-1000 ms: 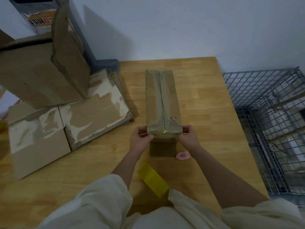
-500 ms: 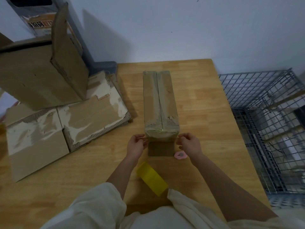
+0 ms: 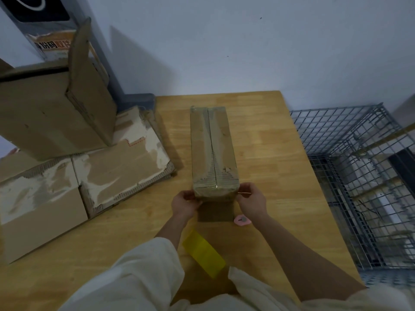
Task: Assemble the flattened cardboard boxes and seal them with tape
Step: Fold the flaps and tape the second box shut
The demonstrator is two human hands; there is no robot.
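A long narrow cardboard box [image 3: 212, 149] stands on the wooden table [image 3: 269, 153], its top flaps closed along a centre seam. My left hand [image 3: 185, 204] and my right hand [image 3: 252, 203] sit at the two near corners of the box. Each hand pinches one end of a clear tape strip [image 3: 243, 193] that runs across the near end. A yellow tape roll [image 3: 203, 254] lies on the table between my forearms. A small pink cutter [image 3: 242, 220] rests beside my right wrist.
Flattened, torn cardboard boxes [image 3: 121, 167] lie stacked on the left of the table, with a large open box [image 3: 51, 108] on top of them. A wire cage [image 3: 359, 176] stands past the table's right edge. A wall is behind.
Both hands drew slightly back from the box's near end half a second ago. They have since come in again to its corners. The box has stayed in place.
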